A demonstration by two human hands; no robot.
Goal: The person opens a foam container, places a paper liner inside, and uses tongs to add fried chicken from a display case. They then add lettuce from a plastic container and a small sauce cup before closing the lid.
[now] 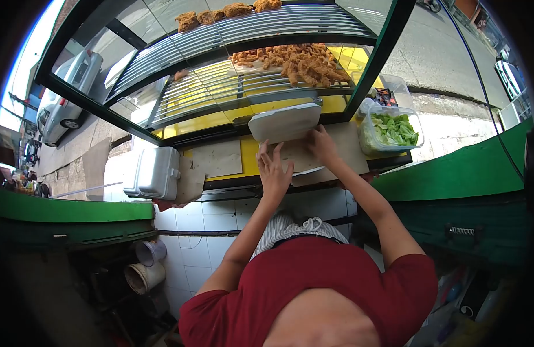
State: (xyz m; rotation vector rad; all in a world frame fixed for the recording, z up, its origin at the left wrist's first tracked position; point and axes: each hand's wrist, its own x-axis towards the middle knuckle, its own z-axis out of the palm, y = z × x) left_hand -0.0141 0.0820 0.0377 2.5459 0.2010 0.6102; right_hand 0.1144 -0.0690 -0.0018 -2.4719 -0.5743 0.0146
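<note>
A white foam food box stands open on the counter, its lid (285, 122) tilted up toward the glass case. Between my hands, a sheet of brown paper (297, 155) lies over the box's lower half, hiding most of it. My left hand (274, 172) rests at the near left side of the box, fingers spread over the paper's edge. At the right side, my right hand (323, 146) has its fingers bent in at the paper's edge by the lid; the fingertips are partly hidden.
Fried chicken pieces (310, 66) lie on racks in the glass case (243, 107). A stack of closed white foam boxes (153, 172) stands left. On the right is a plastic tub (368, 136) of cut lettuce (394, 128). Flat brown paper (216, 158) covers part of the yellow counter.
</note>
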